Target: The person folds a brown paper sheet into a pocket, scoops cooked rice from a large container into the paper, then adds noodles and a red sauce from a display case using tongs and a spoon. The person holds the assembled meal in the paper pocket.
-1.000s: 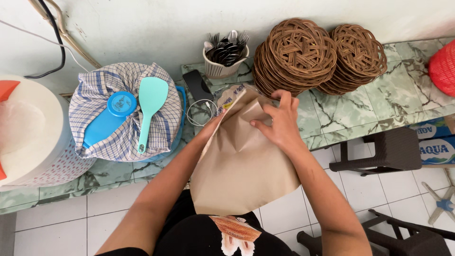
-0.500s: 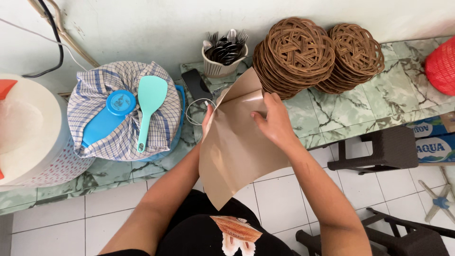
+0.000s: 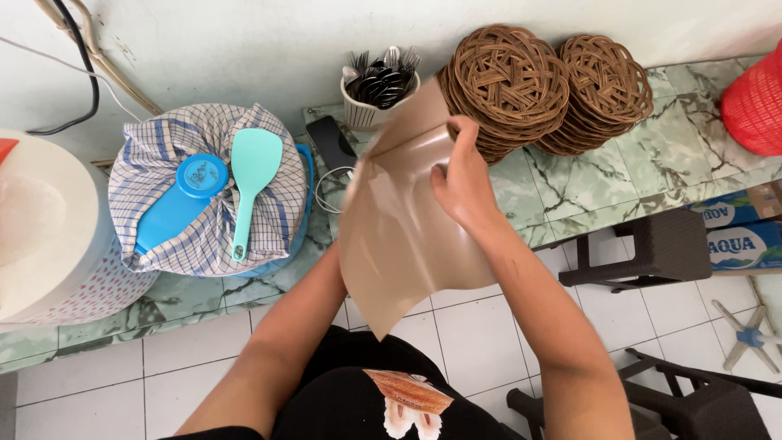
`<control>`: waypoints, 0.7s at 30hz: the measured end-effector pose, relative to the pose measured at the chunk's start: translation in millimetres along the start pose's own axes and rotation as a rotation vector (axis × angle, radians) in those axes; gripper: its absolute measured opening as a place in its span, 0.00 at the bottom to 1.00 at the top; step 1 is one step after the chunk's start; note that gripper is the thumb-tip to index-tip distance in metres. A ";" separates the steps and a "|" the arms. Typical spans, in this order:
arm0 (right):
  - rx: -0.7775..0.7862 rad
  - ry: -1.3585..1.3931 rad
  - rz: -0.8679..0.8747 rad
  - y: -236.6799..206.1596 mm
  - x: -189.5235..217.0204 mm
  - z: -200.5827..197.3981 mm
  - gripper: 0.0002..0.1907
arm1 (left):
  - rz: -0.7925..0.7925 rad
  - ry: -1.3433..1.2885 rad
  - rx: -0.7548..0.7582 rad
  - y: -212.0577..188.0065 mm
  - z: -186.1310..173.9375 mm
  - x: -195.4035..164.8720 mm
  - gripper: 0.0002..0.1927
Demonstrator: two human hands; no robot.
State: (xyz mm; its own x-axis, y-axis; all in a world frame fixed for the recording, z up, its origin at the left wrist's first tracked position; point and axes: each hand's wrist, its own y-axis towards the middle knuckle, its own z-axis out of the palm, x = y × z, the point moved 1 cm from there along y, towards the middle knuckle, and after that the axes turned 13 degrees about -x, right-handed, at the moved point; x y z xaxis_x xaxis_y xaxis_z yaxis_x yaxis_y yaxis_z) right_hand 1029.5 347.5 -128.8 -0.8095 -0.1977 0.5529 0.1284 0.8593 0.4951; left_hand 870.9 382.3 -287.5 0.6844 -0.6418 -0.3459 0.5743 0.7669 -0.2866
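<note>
While the right hand pinches the brown paper sheet at its curled top edge, it hangs lifted above the desk; the left hand's grip is hidden behind it.

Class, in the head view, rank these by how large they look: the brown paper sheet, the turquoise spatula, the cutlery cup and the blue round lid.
1. Brown paper sheet, though it is nearest the camera.
2. Turquoise spatula.
3. Cutlery cup.
4. Blue round lid.
The cup and lid look close in size, so their order is unsure.

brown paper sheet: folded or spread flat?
Partly folded. The brown paper curls over at its top edge under the right hand, off the counter; the left hand is hidden behind it.
</note>
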 end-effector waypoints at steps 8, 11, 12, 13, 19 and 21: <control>-0.274 -0.668 -0.647 -32.2 28.2 37.4 0.30 | 0.118 0.282 0.184 6.2 -17.2 18.0 0.31; -0.249 -0.548 -0.686 -49.8 33.2 51.9 0.25 | 0.092 0.262 0.204 -2.7 -22.3 18.9 0.30; -0.219 -0.510 -0.668 -51.7 33.4 54.5 0.24 | 0.070 0.236 0.211 -7.7 -23.0 19.2 0.30; -0.200 -0.511 -0.635 -51.6 32.0 54.6 0.24 | 0.049 0.176 0.187 -10.0 -22.0 17.9 0.30; -0.278 -0.612 -0.750 -58.5 33.7 60.1 0.14 | -0.013 -0.045 0.073 -17.2 -9.2 8.6 0.32; -0.201 -0.558 -0.840 -68.3 36.6 68.5 0.08 | 0.011 -0.017 0.056 -20.2 -5.6 4.1 0.32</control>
State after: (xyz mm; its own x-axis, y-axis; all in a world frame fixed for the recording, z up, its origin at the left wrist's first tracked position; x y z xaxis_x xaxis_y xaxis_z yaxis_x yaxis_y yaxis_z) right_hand 951.8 313.9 -188.3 -0.8268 -0.4067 -0.3885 -0.5500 0.4401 0.7098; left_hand 859.6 364.2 -288.1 0.6978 -0.6339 -0.3335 0.5909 0.7726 -0.2324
